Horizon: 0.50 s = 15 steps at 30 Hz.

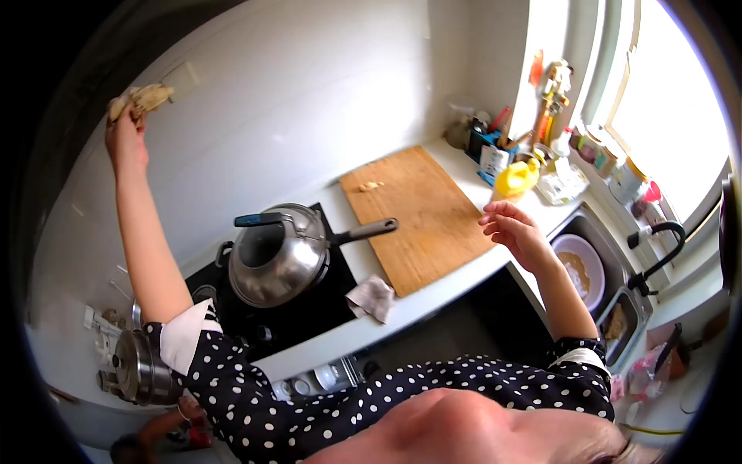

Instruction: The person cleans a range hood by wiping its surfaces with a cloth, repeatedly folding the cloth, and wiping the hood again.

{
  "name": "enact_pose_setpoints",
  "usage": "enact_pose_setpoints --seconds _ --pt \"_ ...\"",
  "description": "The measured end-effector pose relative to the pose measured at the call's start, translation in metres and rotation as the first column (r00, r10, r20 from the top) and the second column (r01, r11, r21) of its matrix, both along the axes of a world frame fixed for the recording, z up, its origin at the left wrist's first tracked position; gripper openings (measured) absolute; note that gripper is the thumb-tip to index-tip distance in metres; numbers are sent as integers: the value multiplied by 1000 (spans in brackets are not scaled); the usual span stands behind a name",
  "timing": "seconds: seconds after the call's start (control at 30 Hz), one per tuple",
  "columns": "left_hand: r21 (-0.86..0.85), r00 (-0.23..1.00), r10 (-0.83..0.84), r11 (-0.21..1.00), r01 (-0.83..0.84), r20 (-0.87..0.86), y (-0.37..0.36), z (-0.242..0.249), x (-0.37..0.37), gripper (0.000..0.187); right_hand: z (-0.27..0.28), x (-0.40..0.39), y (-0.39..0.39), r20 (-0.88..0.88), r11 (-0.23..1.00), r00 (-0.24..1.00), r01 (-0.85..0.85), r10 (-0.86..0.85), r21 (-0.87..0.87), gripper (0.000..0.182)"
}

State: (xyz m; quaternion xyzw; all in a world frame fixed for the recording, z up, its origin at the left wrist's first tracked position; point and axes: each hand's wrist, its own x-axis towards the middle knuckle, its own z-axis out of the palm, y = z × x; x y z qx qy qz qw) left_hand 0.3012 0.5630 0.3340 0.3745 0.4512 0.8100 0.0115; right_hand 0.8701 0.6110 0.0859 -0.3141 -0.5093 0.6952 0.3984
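My left hand (127, 131) is raised high against the white tiled wall, its fingers closed on a crumpled beige cloth (151, 98). My right hand (516, 232) hangs over the right edge of the wooden cutting board (425, 216), fingers apart and loosely bent, holding nothing. A small pale piece (371, 186) lies on the board's upper left part. Left of the board, a lidded metal pan (297, 267) sits on the black stove (332, 298), its handle pointing right over the board.
A grey cloth (371, 298) lies at the counter's front edge. Yellow bottle (516, 179) and utensils stand at the back right. The sink (614, 267) holds a white basin (593, 259) under a black faucet (672, 240). Stacked pots (137, 367) and part of another person (158, 429) are at lower left.
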Motion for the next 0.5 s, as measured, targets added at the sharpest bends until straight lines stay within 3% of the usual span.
enact_pose_setpoints --seconds 0.1,0.23,0.33,0.37,0.5 --pt "2 991 -124 992 124 42 18 -7 95 29 -7 58 -25 -38 998 999 -16 13 -60 17" --pt "-79 867 -495 864 497 50 23 -37 208 29 -31 107 -45 -55 998 998 29 -32 -52 16" --pt "-300 642 -754 585 753 141 27 -78 296 25 -28 116 -56 -132 997 989 69 -72 -25 21" --pt "-361 514 -843 434 825 161 33 -95 313 26 -21 114 -62 -164 997 984 77 -76 1 22" --pt "-419 119 -945 -21 908 305 32 -136 401 30 14 94 -62 -246 978 960 170 -136 123 35"
